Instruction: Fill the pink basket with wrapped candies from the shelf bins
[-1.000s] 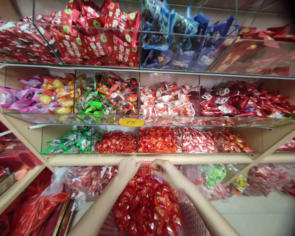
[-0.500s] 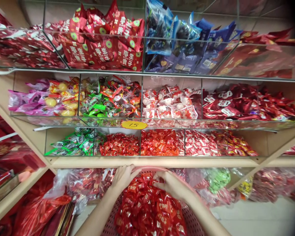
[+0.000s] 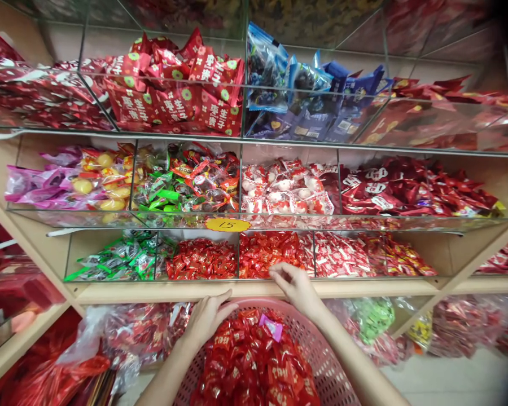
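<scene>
A pink perforated plastic basket (image 3: 333, 369) stands below the lowest shelf, heaped with red-wrapped candies (image 3: 254, 366). One purple-wrapped candy (image 3: 271, 327) lies on top near the far side. My left hand (image 3: 205, 318) is at the basket's far left rim, the rim between thumb and fingers. Above the far right rim, my right hand (image 3: 297, 288) hovers before the lowest shelf compartment of red candies (image 3: 266, 248). Its fingertips are drawn together, pointing left; whether anything is between them is hidden.
Clear dividers split the shelves into bins of wrapped candy. A yellow price tag (image 3: 227, 224) marked 15 hangs on the middle shelf's front. The wooden shelf edge (image 3: 152, 292) runs just beyond the basket. Plastic bags of candy (image 3: 372, 318) lie underneath, right and left.
My right hand has risen out of the basket toward the lowest shelf. A purple candy now shows among the red ones. The view has shifted slightly, with the shelves lower in it.
</scene>
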A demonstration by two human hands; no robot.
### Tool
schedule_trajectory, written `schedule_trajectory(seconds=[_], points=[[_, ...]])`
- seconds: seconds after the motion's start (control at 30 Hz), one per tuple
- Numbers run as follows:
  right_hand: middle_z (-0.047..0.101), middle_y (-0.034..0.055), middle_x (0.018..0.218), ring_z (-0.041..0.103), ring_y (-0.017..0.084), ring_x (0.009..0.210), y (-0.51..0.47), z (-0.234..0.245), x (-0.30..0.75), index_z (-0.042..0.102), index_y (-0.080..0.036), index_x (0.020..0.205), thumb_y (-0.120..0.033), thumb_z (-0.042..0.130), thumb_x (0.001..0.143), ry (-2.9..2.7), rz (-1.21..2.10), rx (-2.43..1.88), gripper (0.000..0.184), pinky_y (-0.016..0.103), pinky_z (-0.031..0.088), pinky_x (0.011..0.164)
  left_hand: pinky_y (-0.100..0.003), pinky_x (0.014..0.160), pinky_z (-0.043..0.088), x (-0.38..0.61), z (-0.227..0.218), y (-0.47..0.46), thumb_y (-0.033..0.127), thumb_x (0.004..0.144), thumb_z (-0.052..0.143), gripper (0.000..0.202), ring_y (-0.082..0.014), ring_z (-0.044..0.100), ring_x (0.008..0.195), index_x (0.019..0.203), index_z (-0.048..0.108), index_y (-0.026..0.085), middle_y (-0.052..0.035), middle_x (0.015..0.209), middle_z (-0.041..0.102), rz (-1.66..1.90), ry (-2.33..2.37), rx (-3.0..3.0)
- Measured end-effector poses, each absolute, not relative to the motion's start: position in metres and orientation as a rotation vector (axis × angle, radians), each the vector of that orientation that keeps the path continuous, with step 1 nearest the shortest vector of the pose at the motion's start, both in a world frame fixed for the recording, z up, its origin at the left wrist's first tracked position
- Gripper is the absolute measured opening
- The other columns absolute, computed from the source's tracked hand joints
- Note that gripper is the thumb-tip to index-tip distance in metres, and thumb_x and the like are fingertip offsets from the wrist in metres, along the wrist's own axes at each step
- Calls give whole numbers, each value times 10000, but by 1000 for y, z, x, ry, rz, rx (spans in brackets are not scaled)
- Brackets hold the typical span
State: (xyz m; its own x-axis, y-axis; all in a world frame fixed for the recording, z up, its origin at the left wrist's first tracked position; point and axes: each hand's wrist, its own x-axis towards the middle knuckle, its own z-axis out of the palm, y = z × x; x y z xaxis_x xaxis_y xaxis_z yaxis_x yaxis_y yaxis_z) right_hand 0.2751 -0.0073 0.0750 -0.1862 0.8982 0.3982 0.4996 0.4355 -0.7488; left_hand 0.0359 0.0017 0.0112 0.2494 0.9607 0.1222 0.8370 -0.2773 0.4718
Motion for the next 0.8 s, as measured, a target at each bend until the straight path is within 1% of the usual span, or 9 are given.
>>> schedule_trajectory(seconds=[0.13, 0.27, 0.3, 0.37, 0.47, 0.57, 0.63, 0.7, 0.8], points=[[598, 28, 753, 533, 144, 721, 22, 94, 260, 594, -185, 764, -322, 479, 795, -1901, 325, -1309, 181, 245, 382, 673, -266, 842, 395, 36, 12, 1, 585, 754, 398, 517, -203, 535, 1029, 1172, 505, 300, -13, 1116, 595, 615, 1648, 2144], [590, 55, 740, 527, 180, 760, 36, 97, 233, 589, -185, 638, -417, 548, 728, -1995, 135, -1599, 253, 265, 357, 662, -266, 872, 380, 36, 9, 2, 587, 743, 415, 512, -198, 531, 1037, 1152, 524, 298, -7, 1134, 582, 650, 1636, 2121], [592, 63, 749, 527, 189, 763, 38, 96, 227, 585, -183, 633, -437, 556, 715, -1990, 101, -1668, 269, 269, 352, 650, -266, 878, 376, 36, 9, 2, 582, 745, 417, 505, -196, 531, 1039, 1149, 527, 299, -6, 1132, 583, 655, 1633, 2124], [600, 73, 795, 529, 199, 780, 39, 93, 220, 585, -180, 694, -434, 573, 698, -1949, 42, -1747, 254, 270, 342, 634, -265, 880, 374, 35, 9, 2, 575, 750, 416, 490, -192, 530, 1040, 1144, 529, 305, -3, 1125, 587, 659, 1637, 2127], [619, 42, 804, 540, 172, 771, 41, 87, 217, 569, -191, 806, -352, 584, 703, -1908, 110, -1697, 192, 242, 331, 619, -262, 863, 385, 33, 9, 2, 573, 755, 409, 479, -190, 536, 1034, 1145, 524, 320, 1, 1125, 586, 652, 1639, 2130], [626, -2, 690, 546, 128, 675, 45, 81, 220, 567, -199, 718, -272, 539, 742, -1931, 266, -1607, 82, 213, 314, 585, -261, 855, 390, 33, 10, 2, 567, 759, 408, 471, -192, 540, 1029, 1145, 523, 324, 2, 1129, 583, 640, 1646, 2130], [622, -6, 660, 541, 116, 636, 47, 77, 222, 563, -198, 667, -246, 501, 766, -1929, 286, -1567, 126, 209, 304, 568, -260, 855, 389, 34, 11, 1, 561, 766, 402, 469, -191, 537, 1035, 1151, 519, 319, -1, 1134, 580, 638, 1642, 2137], [619, -5, 648, 540, 114, 619, 47, 76, 224, 555, -195, 650, -249, 479, 781, -1911, 294, -1544, 161, 210, 298, 558, -261, 855, 388, 35, 12, 1, 554, 772, 398, 468, -190, 533, 1041, 1158, 513, 314, -4, 1141, 574, 634, 1635, 2146], [619, -5, 643, 543, 122, 612, 45, 76, 222, 545, -194, 677, -326, 505, 771, -1893, 320, -1552, 167, 216, 290, 550, -264, 865, 382, 36, 13, -1, 542, 773, 407, 458, -189, 528, 1048, 1157, 513, 316, -2, 1149, 568, 619, 1644, 2134]])
